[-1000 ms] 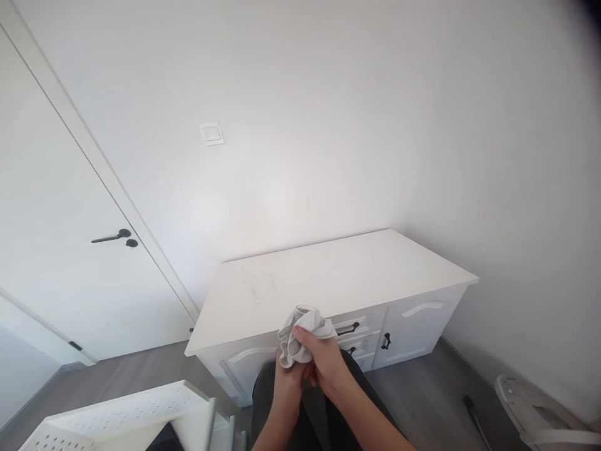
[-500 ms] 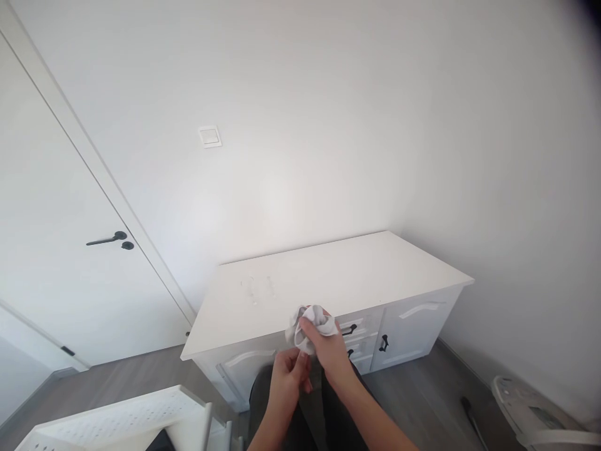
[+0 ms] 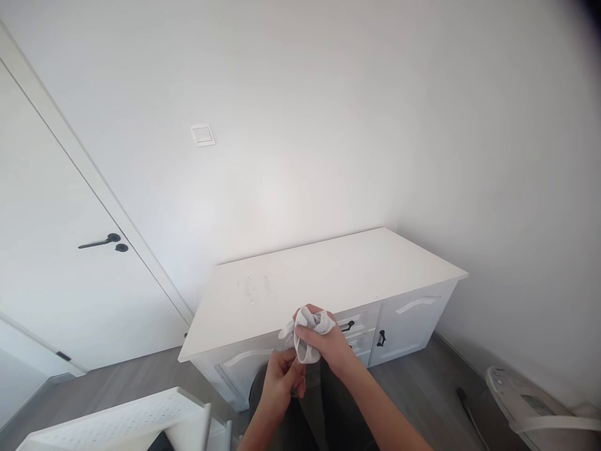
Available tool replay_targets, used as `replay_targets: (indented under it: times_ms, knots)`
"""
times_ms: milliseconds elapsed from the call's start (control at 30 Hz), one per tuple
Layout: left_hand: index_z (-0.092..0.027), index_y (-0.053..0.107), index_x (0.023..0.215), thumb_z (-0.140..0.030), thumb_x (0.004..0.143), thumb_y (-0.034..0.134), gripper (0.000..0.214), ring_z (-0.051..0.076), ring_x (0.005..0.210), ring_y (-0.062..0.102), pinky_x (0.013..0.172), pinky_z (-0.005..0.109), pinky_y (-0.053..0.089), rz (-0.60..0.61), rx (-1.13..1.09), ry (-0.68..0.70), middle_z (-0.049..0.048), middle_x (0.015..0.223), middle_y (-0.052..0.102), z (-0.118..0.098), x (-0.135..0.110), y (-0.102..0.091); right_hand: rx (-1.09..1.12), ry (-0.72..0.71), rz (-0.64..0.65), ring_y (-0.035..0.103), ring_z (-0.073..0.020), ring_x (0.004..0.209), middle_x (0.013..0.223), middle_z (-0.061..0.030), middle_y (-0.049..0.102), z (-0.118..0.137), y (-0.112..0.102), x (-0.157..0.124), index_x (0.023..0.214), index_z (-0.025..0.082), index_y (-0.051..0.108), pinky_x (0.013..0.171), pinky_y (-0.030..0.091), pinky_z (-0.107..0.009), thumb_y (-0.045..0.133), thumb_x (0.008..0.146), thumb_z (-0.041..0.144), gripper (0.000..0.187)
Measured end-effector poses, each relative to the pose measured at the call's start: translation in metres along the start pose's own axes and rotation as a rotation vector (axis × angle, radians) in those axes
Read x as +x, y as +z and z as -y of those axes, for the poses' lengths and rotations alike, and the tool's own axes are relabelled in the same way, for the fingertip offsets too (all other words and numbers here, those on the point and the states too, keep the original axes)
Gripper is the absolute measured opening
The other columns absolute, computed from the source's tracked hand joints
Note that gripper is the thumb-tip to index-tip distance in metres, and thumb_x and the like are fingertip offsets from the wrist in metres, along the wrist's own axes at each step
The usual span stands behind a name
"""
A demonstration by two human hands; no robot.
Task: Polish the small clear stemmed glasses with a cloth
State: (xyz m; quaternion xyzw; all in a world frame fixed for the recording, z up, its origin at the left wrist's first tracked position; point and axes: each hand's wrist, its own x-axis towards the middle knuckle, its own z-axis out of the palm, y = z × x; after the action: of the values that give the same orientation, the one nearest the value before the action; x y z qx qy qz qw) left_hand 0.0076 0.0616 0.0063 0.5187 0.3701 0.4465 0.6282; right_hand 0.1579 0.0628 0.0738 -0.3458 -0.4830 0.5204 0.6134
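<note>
A bunched white cloth (image 3: 307, 335) is gripped in my right hand (image 3: 326, 341), its thumb pressed over the folds and the fingers curled behind. One loop of the fabric hangs down toward my left hand (image 3: 282, 376). That hand is closed, thumb and fingertips pinched together at the lower edge of the cloth; part of its grip is hidden. Both hands are above my knees, in front of the near edge of a low white cabinet (image 3: 328, 269).
A white basket with a perforated wall (image 3: 126, 419), a dark item (image 3: 161, 442) inside, stands at lower left. At lower right is a pale appliance (image 3: 530, 407). A door with a black handle (image 3: 99, 241) is at left. Faint marks (image 3: 253, 289) show on the cabinet top.
The cloth has shifted in my right hand, and a wider fold now droops toward my left hand. Both hands stay close together; the view has turned slightly.
</note>
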Motion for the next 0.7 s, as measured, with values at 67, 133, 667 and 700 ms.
replay_targets:
  times_ms: [67,133,667,700]
  knots:
    - [-0.020,0.054,0.057,-0.066,0.077,0.075,0.054,0.008,0.035,0.034,0.044,0.025,0.036,-0.037,-0.123,-0.036,-0.0101,0.043,0.029,0.004,0.004,0.009,0.177,0.156,-0.074,0.059,-0.0128,0.059,0.074,0.0013,0.066,-0.015,0.007,0.000,0.094,0.020,0.066,0.052,0.047,-0.023,0.082,0.074,0.043,0.035]
    - [-0.022,0.049,0.063,-0.061,0.079,0.074,0.049,0.008,0.039,0.034,0.048,0.025,0.041,-0.121,-0.221,-0.056,-0.0118,0.047,0.027,0.009,0.006,0.018,0.184,0.335,-0.173,0.054,-0.0123,0.042,0.064,0.0007,0.066,-0.033,0.016,-0.001,0.093,0.019,0.064,0.035,0.038,-0.021,0.082,0.073,0.052,0.042]
    - [-0.020,0.077,0.108,-0.037,0.074,0.087,0.039,0.033,0.124,0.063,0.107,0.038,0.045,-0.291,0.107,0.079,0.0117,0.124,0.075,-0.031,0.010,-0.029,-0.013,0.062,-0.219,0.066,-0.0264,0.102,0.103,-0.0034,0.073,-0.053,-0.001,0.000,0.111,0.022,0.066,0.097,0.049,-0.040,0.087,0.075,0.036,0.044]
    - [-0.022,0.074,0.116,-0.042,0.078,0.084,0.045,0.033,0.129,0.061,0.109,0.039,0.045,-0.283,0.094,0.104,0.0119,0.130,0.073,-0.038,0.011,-0.033,-0.029,0.076,-0.162,0.066,-0.0271,0.102,0.104,-0.0038,0.074,-0.053,0.000,-0.002,0.111,0.023,0.068,0.099,0.049,-0.041,0.086,0.075,0.036,0.042]
